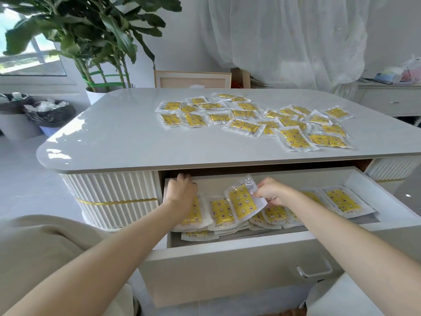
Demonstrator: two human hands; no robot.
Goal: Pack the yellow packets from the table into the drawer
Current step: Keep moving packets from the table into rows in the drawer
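Several yellow packets (250,117) in clear wrappers lie scattered over the right half of the white table (118,133). Below it the drawer (239,263) stands pulled out, with rows of stacked yellow packets (221,212) inside. My right hand (272,192) pinches one tilted yellow packet (242,202) by its right edge, above the stacks in the middle of the drawer. My left hand (181,190) reaches into the drawer's back left corner, fingers curled over the stack there; what they hold is hidden.
A potted plant (95,42) stands behind the table's left corner. Two bins with black liners (49,112) sit on the floor at the left. A white sideboard (389,99) is at the far right, with a sheer curtain (284,37) behind the table.
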